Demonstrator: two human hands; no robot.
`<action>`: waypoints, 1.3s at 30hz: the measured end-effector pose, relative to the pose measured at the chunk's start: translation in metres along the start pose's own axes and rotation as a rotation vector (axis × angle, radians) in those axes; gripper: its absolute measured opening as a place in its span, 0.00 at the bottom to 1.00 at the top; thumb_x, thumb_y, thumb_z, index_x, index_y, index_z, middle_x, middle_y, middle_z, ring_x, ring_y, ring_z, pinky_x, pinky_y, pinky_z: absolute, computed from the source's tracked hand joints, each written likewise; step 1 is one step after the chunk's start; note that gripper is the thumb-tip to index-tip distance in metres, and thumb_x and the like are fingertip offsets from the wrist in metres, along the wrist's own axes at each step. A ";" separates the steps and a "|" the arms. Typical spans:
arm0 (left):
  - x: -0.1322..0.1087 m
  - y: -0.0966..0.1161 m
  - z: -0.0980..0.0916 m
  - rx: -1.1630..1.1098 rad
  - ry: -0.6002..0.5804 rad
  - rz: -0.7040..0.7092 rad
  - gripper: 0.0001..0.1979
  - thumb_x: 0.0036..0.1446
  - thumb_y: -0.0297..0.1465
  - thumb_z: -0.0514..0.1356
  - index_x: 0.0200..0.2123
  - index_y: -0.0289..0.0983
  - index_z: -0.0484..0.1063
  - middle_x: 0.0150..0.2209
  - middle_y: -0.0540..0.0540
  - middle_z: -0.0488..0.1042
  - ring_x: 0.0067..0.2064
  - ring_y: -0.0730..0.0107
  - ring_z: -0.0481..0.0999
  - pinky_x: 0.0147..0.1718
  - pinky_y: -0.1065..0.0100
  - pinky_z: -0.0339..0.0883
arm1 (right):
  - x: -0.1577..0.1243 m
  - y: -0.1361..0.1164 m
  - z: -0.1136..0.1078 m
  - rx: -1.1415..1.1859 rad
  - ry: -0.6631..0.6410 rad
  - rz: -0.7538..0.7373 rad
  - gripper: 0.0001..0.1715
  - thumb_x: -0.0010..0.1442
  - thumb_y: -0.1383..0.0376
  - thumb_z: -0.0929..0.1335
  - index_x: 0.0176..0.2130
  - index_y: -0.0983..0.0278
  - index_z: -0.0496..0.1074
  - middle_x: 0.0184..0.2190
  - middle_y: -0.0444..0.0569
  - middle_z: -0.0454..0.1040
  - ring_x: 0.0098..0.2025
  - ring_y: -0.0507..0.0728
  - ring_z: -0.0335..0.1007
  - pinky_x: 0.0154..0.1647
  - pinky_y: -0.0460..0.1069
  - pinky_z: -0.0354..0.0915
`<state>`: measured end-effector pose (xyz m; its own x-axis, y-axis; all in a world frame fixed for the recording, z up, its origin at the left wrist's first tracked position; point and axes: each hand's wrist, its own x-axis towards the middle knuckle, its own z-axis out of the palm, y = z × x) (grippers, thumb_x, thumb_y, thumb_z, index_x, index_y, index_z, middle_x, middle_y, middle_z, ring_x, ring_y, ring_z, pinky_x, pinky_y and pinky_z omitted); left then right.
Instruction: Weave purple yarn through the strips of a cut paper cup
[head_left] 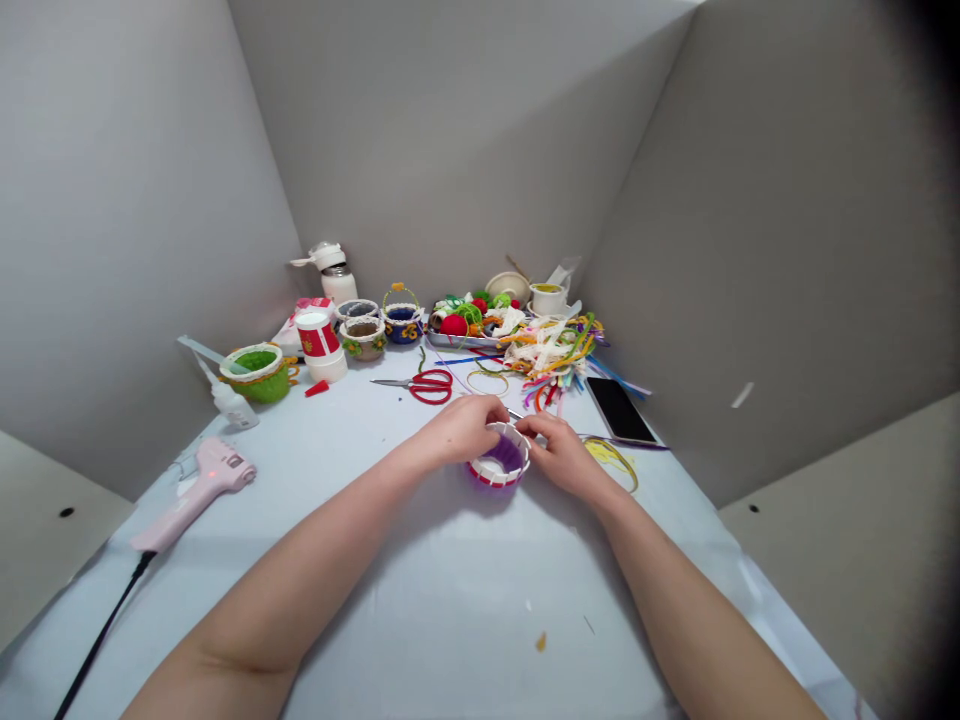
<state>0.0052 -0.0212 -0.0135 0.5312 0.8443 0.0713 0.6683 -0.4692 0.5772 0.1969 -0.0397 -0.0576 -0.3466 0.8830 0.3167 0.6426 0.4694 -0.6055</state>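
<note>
A small round purple basket (501,482), with a white slatted rim and a red band, is in the middle of the table. Its open top faces up toward me. My left hand (469,428) grips the far left of the rim, the thumb reaching inside. On the right side, my right hand (559,448) has its fingers closed against the rim. Some fingertips are hidden behind the basket. Just beyond lie red-handled scissors (431,386) and a thin ring of cord (487,383).
At left are a pink glue gun (199,490), a glue bottle (234,405) and a green basket (262,380). Further back stand a red-and-white cup (321,345) and finished little baskets (364,340). Yarn (469,315), ribbon scraps (551,350) and a phone (621,410) occupy the right.
</note>
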 end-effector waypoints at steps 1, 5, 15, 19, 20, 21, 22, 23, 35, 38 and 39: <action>0.001 -0.001 0.001 -0.005 0.009 -0.009 0.12 0.48 0.28 0.56 0.38 0.38 0.73 0.39 0.48 0.77 0.39 0.68 0.73 0.34 0.72 0.64 | 0.000 0.001 0.001 -0.008 -0.004 -0.001 0.10 0.60 0.62 0.64 0.35 0.62 0.74 0.32 0.48 0.75 0.38 0.57 0.67 0.40 0.50 0.61; 0.004 -0.002 0.004 0.027 0.028 -0.038 0.09 0.49 0.28 0.56 0.33 0.38 0.75 0.33 0.49 0.77 0.36 0.68 0.73 0.34 0.72 0.64 | 0.001 0.005 0.002 -0.049 -0.009 0.007 0.10 0.59 0.62 0.64 0.35 0.62 0.75 0.33 0.49 0.76 0.38 0.57 0.67 0.41 0.51 0.60; -0.001 0.002 0.001 0.038 -0.029 0.010 0.09 0.50 0.32 0.57 0.34 0.40 0.75 0.34 0.50 0.78 0.37 0.69 0.73 0.33 0.73 0.63 | 0.001 0.005 0.001 -0.073 -0.012 -0.026 0.08 0.60 0.63 0.65 0.33 0.61 0.74 0.32 0.48 0.75 0.39 0.57 0.67 0.43 0.52 0.59; 0.002 0.001 0.007 0.038 0.053 -0.023 0.09 0.51 0.34 0.57 0.31 0.39 0.76 0.32 0.49 0.77 0.35 0.69 0.73 0.34 0.71 0.63 | 0.000 0.000 -0.008 -0.031 -0.003 -0.080 0.07 0.60 0.64 0.65 0.31 0.62 0.71 0.37 0.48 0.75 0.44 0.58 0.65 0.50 0.54 0.57; 0.002 0.001 0.008 0.054 0.063 -0.022 0.09 0.52 0.34 0.57 0.31 0.38 0.76 0.32 0.48 0.77 0.34 0.68 0.73 0.34 0.71 0.63 | 0.000 -0.002 -0.010 0.007 -0.004 -0.075 0.08 0.60 0.63 0.64 0.30 0.62 0.70 0.38 0.48 0.74 0.45 0.57 0.65 0.50 0.53 0.57; 0.002 0.001 0.009 0.071 0.069 -0.018 0.09 0.53 0.34 0.56 0.31 0.38 0.76 0.32 0.48 0.77 0.34 0.68 0.73 0.34 0.70 0.63 | -0.001 -0.004 -0.013 0.055 -0.013 -0.050 0.09 0.60 0.62 0.64 0.30 0.62 0.69 0.36 0.48 0.73 0.43 0.56 0.65 0.48 0.52 0.59; 0.002 0.001 0.010 0.086 0.072 -0.017 0.09 0.53 0.34 0.56 0.31 0.38 0.76 0.32 0.47 0.78 0.35 0.68 0.73 0.34 0.70 0.64 | -0.001 -0.005 -0.014 0.111 -0.030 -0.006 0.10 0.61 0.61 0.63 0.29 0.63 0.68 0.33 0.47 0.72 0.39 0.55 0.66 0.44 0.51 0.61; 0.001 0.002 0.010 0.100 0.075 -0.019 0.10 0.53 0.34 0.56 0.31 0.38 0.76 0.32 0.47 0.78 0.35 0.67 0.73 0.34 0.70 0.64 | -0.002 -0.007 -0.015 0.168 -0.050 0.047 0.12 0.61 0.60 0.63 0.29 0.63 0.67 0.29 0.46 0.71 0.35 0.54 0.65 0.39 0.49 0.62; -0.001 0.007 0.008 0.120 0.079 -0.061 0.12 0.54 0.33 0.53 0.32 0.38 0.77 0.33 0.45 0.79 0.35 0.65 0.74 0.33 0.69 0.64 | 0.006 -0.033 -0.014 0.075 0.016 0.130 0.15 0.61 0.56 0.63 0.30 0.64 0.71 0.24 0.44 0.70 0.27 0.53 0.63 0.29 0.47 0.58; -0.001 0.007 0.008 0.112 0.075 -0.069 0.11 0.53 0.32 0.54 0.32 0.38 0.77 0.33 0.45 0.79 0.35 0.66 0.75 0.33 0.70 0.64 | 0.006 -0.041 -0.017 -0.093 -0.019 -0.006 0.12 0.61 0.60 0.64 0.31 0.62 0.72 0.26 0.47 0.73 0.30 0.55 0.65 0.32 0.48 0.59; -0.001 0.006 0.008 0.107 0.070 -0.074 0.11 0.52 0.32 0.54 0.31 0.38 0.77 0.33 0.45 0.79 0.35 0.66 0.74 0.32 0.70 0.63 | 0.006 -0.043 -0.019 -0.145 -0.047 -0.069 0.11 0.61 0.61 0.64 0.31 0.62 0.73 0.27 0.48 0.73 0.31 0.55 0.65 0.33 0.49 0.59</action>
<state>0.0136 -0.0268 -0.0166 0.4435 0.8917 0.0908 0.7579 -0.4271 0.4931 0.1802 -0.0546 -0.0152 -0.4224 0.8491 0.3172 0.7073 0.5276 -0.4705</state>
